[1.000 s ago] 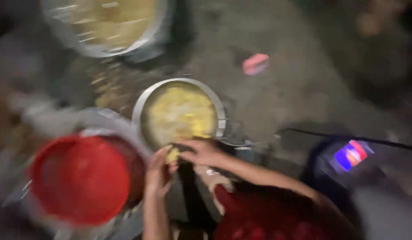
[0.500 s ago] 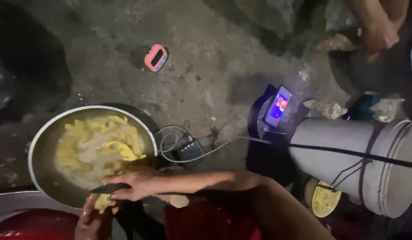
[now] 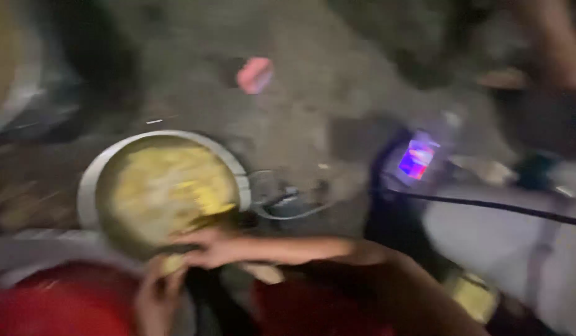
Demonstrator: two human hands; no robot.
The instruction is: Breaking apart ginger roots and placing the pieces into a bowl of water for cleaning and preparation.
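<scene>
A round metal pan [image 3: 89, 186] is sitting on the ground, holding yellow cut pieces [image 3: 166, 186]. The right hand [image 3: 210, 247] is reaching across to its near rim; its grip is too blurred to tell. The left hand [image 3: 156, 295], fingers curled, is gripping a yellow piece [image 3: 171, 264] just below the rim.

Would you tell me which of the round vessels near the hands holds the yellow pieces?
The metal bowl just above both hands, pale-rimmed and full of yellow pieces; the red basin at lower left shows none.
</scene>
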